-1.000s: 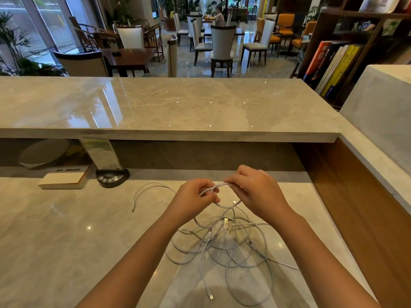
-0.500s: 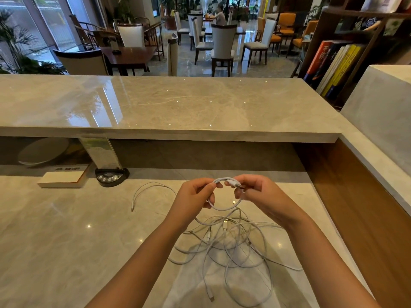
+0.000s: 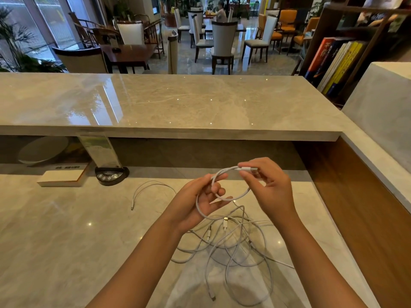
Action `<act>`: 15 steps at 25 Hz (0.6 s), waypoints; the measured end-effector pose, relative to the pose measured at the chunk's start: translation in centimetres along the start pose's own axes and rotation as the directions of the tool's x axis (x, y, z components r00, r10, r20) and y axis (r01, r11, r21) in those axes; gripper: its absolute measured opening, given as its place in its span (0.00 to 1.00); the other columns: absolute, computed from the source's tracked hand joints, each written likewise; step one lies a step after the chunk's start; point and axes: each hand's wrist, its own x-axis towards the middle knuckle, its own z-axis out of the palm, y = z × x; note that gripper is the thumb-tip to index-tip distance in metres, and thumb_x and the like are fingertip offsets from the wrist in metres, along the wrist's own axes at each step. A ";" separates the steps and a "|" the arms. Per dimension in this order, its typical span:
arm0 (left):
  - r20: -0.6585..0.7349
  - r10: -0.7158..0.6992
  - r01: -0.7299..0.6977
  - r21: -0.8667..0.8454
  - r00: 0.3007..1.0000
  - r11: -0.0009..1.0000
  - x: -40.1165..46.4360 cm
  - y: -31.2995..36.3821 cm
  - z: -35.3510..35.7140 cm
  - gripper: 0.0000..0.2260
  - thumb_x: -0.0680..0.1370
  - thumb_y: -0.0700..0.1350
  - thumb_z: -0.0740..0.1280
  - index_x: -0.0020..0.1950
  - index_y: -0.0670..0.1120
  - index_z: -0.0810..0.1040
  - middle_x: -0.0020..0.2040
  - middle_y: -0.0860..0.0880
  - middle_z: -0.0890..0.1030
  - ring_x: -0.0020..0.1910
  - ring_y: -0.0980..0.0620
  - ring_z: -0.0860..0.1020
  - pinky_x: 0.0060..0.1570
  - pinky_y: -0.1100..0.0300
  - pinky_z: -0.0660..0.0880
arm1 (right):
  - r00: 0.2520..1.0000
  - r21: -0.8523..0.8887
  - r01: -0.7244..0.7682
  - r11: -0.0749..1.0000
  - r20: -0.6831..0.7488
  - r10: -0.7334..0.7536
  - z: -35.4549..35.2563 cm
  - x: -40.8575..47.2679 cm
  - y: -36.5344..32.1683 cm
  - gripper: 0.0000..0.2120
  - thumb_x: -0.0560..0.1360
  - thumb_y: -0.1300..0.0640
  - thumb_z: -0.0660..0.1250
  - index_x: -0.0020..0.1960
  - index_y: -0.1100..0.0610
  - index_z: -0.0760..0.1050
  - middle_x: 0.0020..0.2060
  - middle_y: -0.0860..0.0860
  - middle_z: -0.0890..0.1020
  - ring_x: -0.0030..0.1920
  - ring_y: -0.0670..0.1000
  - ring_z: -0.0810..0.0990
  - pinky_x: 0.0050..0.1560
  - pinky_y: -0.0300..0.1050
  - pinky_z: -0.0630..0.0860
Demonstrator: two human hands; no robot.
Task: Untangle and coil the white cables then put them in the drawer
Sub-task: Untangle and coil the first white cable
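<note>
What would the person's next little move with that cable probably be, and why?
Probably wrap another loop around the left hand. The right hand pinches the cable's plug end, one loop is already formed, and the rest trails into the tangled white cables on the counter.

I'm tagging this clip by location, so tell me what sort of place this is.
Probably the reception counter of a café or hotel lounge. A raised marble counter fronts the lower desk, dining chairs and tables fill the polished floor beyond, and a bookshelf stands at the right.

Marble desk (image 3: pixel 55 241), tangled white cables (image 3: pixel 240 245), booklet (image 3: pixel 62 177), call-button base (image 3: pixel 111 175)
</note>
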 end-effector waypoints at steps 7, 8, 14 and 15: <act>0.034 0.011 -0.016 0.138 0.999 0.990 -0.4 0.0 0.3 0.12 0.75 0.42 0.60 0.45 0.39 0.82 0.30 0.49 0.74 0.29 0.56 0.73 0.40 0.62 0.78 | 0.936 0.206 -0.341 0.917 -0.015 0.352 -0.6 -0.3 -0.8 0.06 0.74 0.63 0.66 0.41 0.55 0.78 0.31 0.49 0.81 0.33 0.44 0.80 0.37 0.31 0.75; 0.009 0.027 -0.028 0.212 1.000 0.977 -0.3 0.1 0.2 0.11 0.77 0.40 0.59 0.46 0.38 0.80 0.29 0.50 0.73 0.28 0.57 0.72 0.38 0.63 0.77 | 0.922 0.236 -0.382 0.893 0.027 0.387 -0.7 -0.3 -0.8 0.06 0.74 0.63 0.66 0.41 0.55 0.78 0.32 0.49 0.82 0.33 0.44 0.80 0.37 0.32 0.76; -0.084 0.104 -0.053 0.469 0.991 0.882 -0.1 0.3 0.0 0.11 0.80 0.39 0.58 0.50 0.38 0.80 0.30 0.49 0.73 0.29 0.57 0.73 0.36 0.64 0.77 | 0.820 -0.005 -0.423 0.906 0.424 0.384 -2.4 1.3 -2.0 0.05 0.73 0.55 0.67 0.48 0.48 0.80 0.43 0.46 0.83 0.44 0.43 0.81 0.44 0.34 0.77; -0.081 0.105 -0.054 0.479 0.991 0.876 -0.1 0.2 0.2 0.11 0.80 0.39 0.59 0.50 0.38 0.80 0.31 0.49 0.73 0.29 0.57 0.73 0.37 0.63 0.78 | 0.830 -0.061 -0.379 0.923 0.418 0.368 -2.5 1.7 -2.3 0.04 0.73 0.55 0.69 0.47 0.49 0.80 0.42 0.45 0.82 0.44 0.44 0.80 0.44 0.36 0.77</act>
